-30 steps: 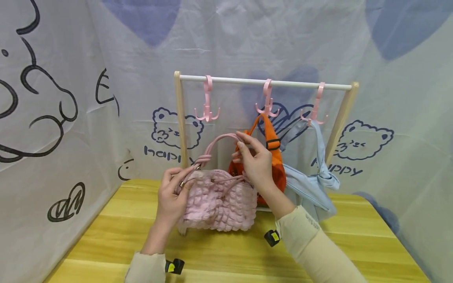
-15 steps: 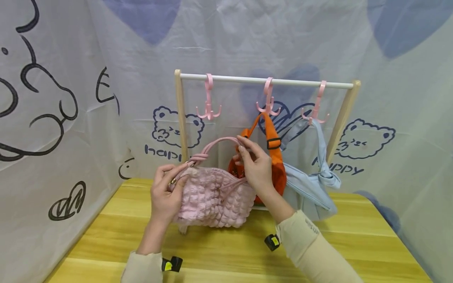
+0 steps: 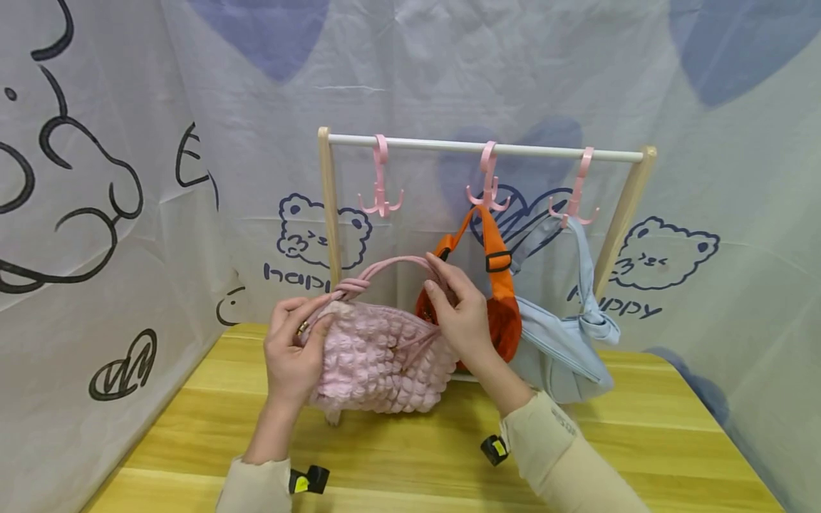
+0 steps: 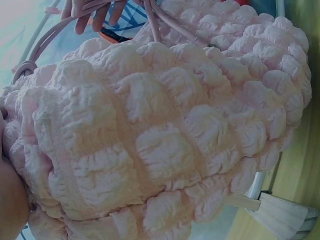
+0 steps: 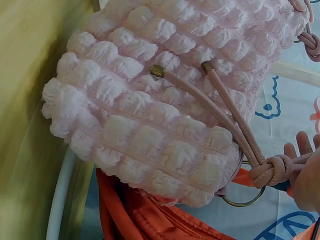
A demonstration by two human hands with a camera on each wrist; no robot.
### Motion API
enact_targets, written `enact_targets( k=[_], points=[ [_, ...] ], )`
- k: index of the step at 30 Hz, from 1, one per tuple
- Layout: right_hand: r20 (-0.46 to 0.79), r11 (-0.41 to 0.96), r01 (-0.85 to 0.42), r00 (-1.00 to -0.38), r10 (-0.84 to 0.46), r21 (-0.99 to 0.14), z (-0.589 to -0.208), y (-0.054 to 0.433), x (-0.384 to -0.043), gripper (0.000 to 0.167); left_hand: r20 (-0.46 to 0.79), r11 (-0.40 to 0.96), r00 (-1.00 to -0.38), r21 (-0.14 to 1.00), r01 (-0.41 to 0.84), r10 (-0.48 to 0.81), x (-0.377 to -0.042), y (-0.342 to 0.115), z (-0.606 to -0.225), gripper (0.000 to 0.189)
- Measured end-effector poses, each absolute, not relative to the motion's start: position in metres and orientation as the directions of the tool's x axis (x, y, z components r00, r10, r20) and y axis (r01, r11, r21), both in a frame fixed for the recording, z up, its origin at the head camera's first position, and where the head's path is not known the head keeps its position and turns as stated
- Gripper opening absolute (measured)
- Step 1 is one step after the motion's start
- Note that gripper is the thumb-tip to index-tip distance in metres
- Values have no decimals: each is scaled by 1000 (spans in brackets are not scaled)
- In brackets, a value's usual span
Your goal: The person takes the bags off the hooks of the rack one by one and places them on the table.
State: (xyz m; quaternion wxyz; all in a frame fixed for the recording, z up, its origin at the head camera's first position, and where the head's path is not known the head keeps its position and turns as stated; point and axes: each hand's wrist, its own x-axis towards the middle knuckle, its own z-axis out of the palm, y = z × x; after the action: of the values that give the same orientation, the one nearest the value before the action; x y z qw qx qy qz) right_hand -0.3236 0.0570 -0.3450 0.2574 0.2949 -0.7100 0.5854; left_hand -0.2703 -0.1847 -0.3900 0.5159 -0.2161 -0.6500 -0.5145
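The pink bag [image 3: 385,360] sat at the centre of the head view, in front of the rack [image 3: 325,206], with both hands on it, well apart from each other. The left hand [image 3: 291,349], left of centre, gripped the bag's left end, thumb in front. The right hand [image 3: 463,306] pinched the handle [image 3: 393,261] near its right end, and the handle arched between the two. Whether the bag's base touched the table [image 3: 398,463] could not be told.

The left hook [image 3: 381,199], upper left of centre, bore nothing. The orange bag [image 3: 505,324] hung from the middle hook [image 3: 490,192], partly behind the right hand, and the blue bag [image 3: 564,356] hung from the right hook [image 3: 580,192].

The likeliest trouble seemed to be a snag: the ring [image 5: 245,203] below the knot [image 5: 272,171], low in the right wrist view, lay close to the orange strap, and a sideways pull might have caught it and unhooked that bag. The handle looked soft, so a slack right pinch could have let it fold down. Had the left hand slipped, that end would probably have sagged and twisted.
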Motion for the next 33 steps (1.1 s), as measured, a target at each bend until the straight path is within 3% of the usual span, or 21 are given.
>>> enact_targets(
  k=[7, 20, 33],
  points=[
    [763, 154, -780, -626, -163, -607, -353, 64, -321, 50, 880, 367, -395, 471, 802, -265, -268, -186, -388, 36],
    [745, 177, -762, -647, -163, -623, -383, 86, -313, 64, 878, 333, -393, 469, 818, -272, -263, -186, -383, 36],
    [749, 65, -763, -645, -154, -643, -421, 100, -315, 68, 839, 326, -464, 540, 776, -284, -258, -188, -379, 30]
  ],
)
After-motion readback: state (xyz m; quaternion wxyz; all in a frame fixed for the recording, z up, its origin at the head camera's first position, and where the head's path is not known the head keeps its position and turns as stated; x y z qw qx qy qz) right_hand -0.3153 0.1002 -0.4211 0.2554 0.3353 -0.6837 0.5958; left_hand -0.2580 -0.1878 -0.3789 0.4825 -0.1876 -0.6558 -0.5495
